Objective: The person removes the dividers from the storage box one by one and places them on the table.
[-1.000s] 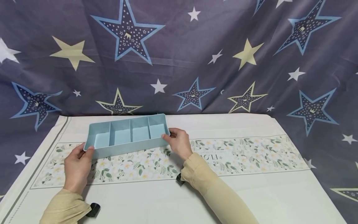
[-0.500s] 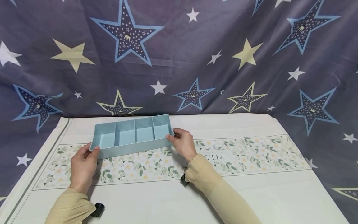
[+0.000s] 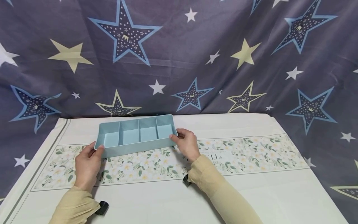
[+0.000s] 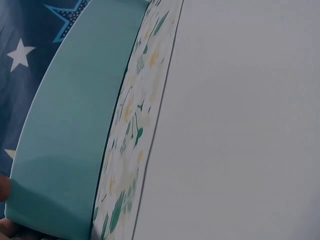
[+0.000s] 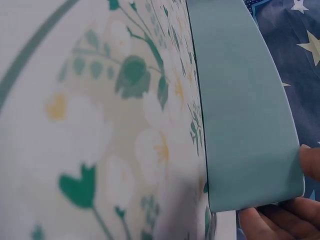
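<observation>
White table [image 3: 251,193] with floral runner [image 3: 237,155], star-print backdrop [image 3: 223,46] behind. Light blue four-compartment tray [image 3: 136,136] sits at the table's back left, partly on the runner. Left hand [image 3: 88,163] grips its left end, fingers curled at the corner; right hand [image 3: 186,143] pinches its right end, thumb on the rim.

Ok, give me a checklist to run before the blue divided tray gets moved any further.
1. Left hand grips the tray's left end: ok.
2. Right hand grips the right end: ok.
3. Blue divided tray has all four compartments empty, nothing to spill: ok.
4. Tray level: ok, roughly.
5. Tablecloth flat around the tray: ok.
6. Tray bottom lifted or touching the cloth: cannot tell.
</observation>
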`<state>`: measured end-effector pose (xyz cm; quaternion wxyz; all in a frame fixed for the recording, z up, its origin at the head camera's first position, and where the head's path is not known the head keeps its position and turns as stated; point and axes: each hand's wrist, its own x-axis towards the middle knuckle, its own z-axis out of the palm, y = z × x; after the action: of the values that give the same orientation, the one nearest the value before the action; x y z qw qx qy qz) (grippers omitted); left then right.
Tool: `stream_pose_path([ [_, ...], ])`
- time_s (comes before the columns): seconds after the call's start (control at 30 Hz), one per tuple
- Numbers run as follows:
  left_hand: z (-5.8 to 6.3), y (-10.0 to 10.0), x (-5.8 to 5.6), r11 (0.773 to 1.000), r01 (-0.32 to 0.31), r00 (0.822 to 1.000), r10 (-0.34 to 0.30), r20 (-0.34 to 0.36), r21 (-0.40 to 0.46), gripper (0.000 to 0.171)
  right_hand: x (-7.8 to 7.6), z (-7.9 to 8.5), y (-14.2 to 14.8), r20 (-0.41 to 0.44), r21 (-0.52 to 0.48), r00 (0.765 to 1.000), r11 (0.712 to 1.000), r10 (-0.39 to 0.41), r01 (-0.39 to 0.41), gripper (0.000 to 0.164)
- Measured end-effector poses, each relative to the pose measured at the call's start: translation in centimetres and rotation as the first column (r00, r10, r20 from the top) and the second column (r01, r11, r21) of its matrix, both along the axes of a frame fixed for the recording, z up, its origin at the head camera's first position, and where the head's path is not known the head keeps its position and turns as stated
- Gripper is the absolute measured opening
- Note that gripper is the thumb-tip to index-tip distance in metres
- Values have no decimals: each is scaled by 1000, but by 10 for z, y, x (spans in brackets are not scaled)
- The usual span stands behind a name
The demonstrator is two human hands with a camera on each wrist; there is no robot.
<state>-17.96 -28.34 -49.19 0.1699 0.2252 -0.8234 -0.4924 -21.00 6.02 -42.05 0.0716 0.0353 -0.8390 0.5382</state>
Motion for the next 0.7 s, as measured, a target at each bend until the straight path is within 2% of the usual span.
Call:
stream_pose_path([
  [0.27, -2, 5, -4, 1000, 23, 1000, -23, -12, 14, 55, 1, -1, 6, 6, -9, 1000, 1000, -22, 22, 39],
  [0.7, -1, 19, -6, 1000, 16, 999, -16, -33, 15, 55, 3, -2, 17, 8, -5, 999, 999, -51, 51, 36],
])
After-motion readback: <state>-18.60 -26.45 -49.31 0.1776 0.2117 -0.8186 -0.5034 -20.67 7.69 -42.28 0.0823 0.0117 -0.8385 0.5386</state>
